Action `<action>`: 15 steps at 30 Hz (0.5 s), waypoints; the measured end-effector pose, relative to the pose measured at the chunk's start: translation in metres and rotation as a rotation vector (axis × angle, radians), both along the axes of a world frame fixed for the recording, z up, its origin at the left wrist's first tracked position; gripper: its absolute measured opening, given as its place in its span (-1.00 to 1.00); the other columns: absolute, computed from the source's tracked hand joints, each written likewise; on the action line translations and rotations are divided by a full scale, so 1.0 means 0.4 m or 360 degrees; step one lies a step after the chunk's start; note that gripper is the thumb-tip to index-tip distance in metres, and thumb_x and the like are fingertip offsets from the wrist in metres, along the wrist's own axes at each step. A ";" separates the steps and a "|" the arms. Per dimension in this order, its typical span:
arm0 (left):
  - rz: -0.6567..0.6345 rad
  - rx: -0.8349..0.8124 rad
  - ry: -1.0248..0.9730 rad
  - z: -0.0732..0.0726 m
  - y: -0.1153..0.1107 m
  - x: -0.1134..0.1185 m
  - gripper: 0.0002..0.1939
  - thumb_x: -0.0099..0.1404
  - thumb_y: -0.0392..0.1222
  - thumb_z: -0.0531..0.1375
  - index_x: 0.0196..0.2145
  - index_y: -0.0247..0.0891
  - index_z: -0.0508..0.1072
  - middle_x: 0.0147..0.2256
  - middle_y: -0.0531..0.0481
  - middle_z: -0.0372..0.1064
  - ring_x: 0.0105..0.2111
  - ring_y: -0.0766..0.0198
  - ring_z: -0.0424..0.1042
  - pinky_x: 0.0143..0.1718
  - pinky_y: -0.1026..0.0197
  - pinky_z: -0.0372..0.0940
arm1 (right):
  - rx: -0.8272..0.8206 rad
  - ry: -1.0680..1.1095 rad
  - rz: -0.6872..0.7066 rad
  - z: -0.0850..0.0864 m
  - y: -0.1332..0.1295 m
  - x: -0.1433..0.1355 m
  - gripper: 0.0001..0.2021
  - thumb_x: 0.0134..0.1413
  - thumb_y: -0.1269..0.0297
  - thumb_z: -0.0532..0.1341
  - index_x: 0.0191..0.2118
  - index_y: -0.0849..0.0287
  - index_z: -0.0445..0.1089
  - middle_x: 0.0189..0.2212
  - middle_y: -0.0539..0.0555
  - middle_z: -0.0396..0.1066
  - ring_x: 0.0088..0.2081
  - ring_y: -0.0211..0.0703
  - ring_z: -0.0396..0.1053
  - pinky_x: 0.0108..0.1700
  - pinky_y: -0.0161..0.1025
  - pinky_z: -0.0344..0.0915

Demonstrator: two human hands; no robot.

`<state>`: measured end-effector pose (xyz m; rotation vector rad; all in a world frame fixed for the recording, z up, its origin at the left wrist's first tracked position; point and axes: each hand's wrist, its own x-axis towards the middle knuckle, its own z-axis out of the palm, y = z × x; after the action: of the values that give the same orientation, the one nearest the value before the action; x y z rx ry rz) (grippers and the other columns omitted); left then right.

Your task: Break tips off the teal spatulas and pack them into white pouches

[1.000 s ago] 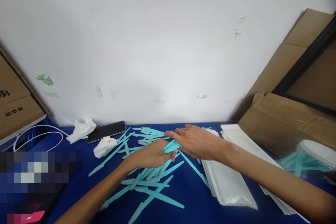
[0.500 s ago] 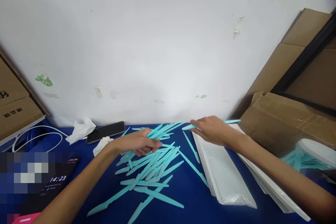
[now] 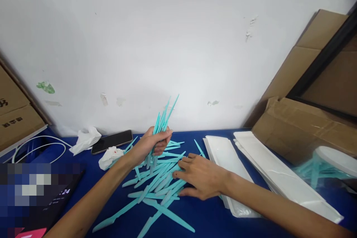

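Thin turquoise plastic sticks with knife-like ends (image 3: pixel 164 173) lie in a loose, crossed pile on the blue table. Above the pile's back part, my left hand (image 3: pixel 156 142) is closed round a bundle of the same sticks (image 3: pixel 164 117), their pointed ends standing upward. My right hand (image 3: pixel 199 176) rests over the pile's right side, palm down, with its fingers spread and bent onto the sticks. No stick is clearly gripped in it.
White plastic sleeves (image 3: pixel 284 171) lie in two stacks at the right, beside a cardboard box (image 3: pixel 304 126) and a clear bag of turquoise pieces (image 3: pixel 315 169). Left are a phone (image 3: pixel 111 141), crumpled tissues (image 3: pixel 86 139), a white cable (image 3: pixel 41 137) and a dark screen.
My right hand has moved left and down from the sleeves onto the pile, and the stick it held is no longer in it. My left hand has tilted its bundle upright.
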<state>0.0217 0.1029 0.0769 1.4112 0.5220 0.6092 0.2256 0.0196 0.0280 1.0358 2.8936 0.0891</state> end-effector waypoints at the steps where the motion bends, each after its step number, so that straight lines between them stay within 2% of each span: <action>1: 0.0016 0.0009 -0.0022 -0.005 -0.001 0.004 -0.63 0.39 -0.02 0.15 -0.51 -0.24 0.23 -0.62 0.21 -0.11 -0.66 0.46 -0.14 -0.63 0.29 -0.18 | -0.0004 0.0042 -0.0013 0.006 -0.002 0.007 -0.49 0.30 -0.15 0.01 0.09 0.13 0.35 -0.19 0.17 0.43 -0.17 0.02 0.37 -0.10 -0.03 0.25; 4: 0.0099 0.0020 -0.0094 -0.017 -0.004 0.016 -0.63 0.39 0.00 0.14 -0.51 -0.24 0.25 -0.62 0.21 -0.09 -0.66 0.45 -0.12 -0.64 0.29 -0.16 | -0.0068 0.0367 -0.0115 0.035 -0.017 0.015 -0.55 0.34 -0.07 0.01 0.08 0.13 0.38 -0.06 0.20 0.40 -0.06 0.06 0.34 0.04 0.07 0.18; 5: 0.0134 0.0019 -0.0121 -0.019 -0.007 0.020 -0.63 0.40 0.00 0.13 -0.50 -0.23 0.25 -0.62 0.21 -0.10 -0.66 0.45 -0.10 -0.64 0.30 -0.15 | -0.0135 0.0599 -0.0197 0.043 -0.025 0.009 -0.58 0.36 -0.02 -0.01 0.08 0.11 0.38 -0.02 0.20 0.39 -0.02 0.06 0.32 0.09 0.08 0.15; 7: 0.0189 0.0016 -0.0172 -0.018 -0.019 0.027 -0.63 0.41 0.01 0.11 -0.49 -0.22 0.25 -0.63 0.21 -0.10 -0.66 0.43 -0.08 -0.63 0.30 -0.13 | -0.0401 0.1311 -0.0463 0.052 -0.044 -0.016 -0.62 0.41 0.04 -0.08 0.09 0.05 0.35 0.04 0.14 0.38 0.08 0.02 0.29 0.17 0.06 0.10; 9: 0.0212 0.0012 -0.0220 -0.011 -0.040 0.035 -0.63 0.43 0.02 0.09 -0.49 -0.22 0.25 -0.62 0.21 -0.10 -0.65 0.43 -0.08 -0.62 0.30 -0.08 | -0.0870 0.2180 -0.0762 0.043 -0.060 -0.056 -0.59 0.42 0.02 -0.15 0.10 -0.02 0.33 0.08 0.08 0.37 0.16 -0.03 0.25 0.22 0.02 0.09; 11: 0.0254 0.0038 -0.0280 -0.004 -0.069 0.046 -0.63 0.43 0.01 0.09 -0.49 -0.22 0.25 -0.62 0.20 -0.09 -0.63 0.42 -0.06 -0.59 0.30 -0.03 | -0.1474 0.2821 -0.0952 0.016 -0.066 -0.103 -0.54 0.38 -0.07 -0.14 0.08 0.00 0.35 0.05 0.08 0.41 0.17 -0.03 0.27 0.23 0.01 0.11; 13: 0.0360 0.0107 -0.0356 -0.003 -0.101 0.059 -0.64 0.42 -0.01 0.11 -0.49 -0.22 0.25 -0.61 0.19 -0.05 -0.61 0.41 -0.02 -0.56 0.29 0.02 | -0.2048 0.3144 -0.1047 -0.021 -0.060 -0.149 -0.51 0.31 -0.13 -0.07 -0.02 0.09 0.42 -0.07 0.11 0.47 0.09 0.00 0.36 0.18 0.00 0.19; 14: 0.0420 0.0141 -0.0383 -0.007 -0.116 0.066 -0.63 0.42 -0.01 0.12 -0.50 -0.22 0.25 -0.61 0.19 -0.04 -0.61 0.41 0.00 -0.55 0.29 0.03 | -0.2233 0.3276 -0.1078 -0.039 -0.054 -0.169 -0.53 0.28 -0.14 -0.02 -0.09 0.11 0.44 -0.13 0.11 0.49 0.03 0.00 0.41 0.14 -0.02 0.23; 15: 0.0471 0.0171 -0.0395 -0.014 -0.130 0.072 -0.63 0.42 -0.01 0.12 -0.50 -0.22 0.25 -0.61 0.19 -0.02 -0.61 0.41 0.01 -0.55 0.28 0.03 | -0.2306 0.3418 -0.1089 -0.056 -0.047 -0.187 -0.57 0.25 -0.12 0.02 -0.15 0.10 0.45 -0.18 0.09 0.50 -0.02 -0.02 0.44 0.09 -0.05 0.28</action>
<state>0.0507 0.0509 0.0711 1.3439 0.5083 1.0495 0.1510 0.0008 0.0057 -0.7502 -0.4108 1.8041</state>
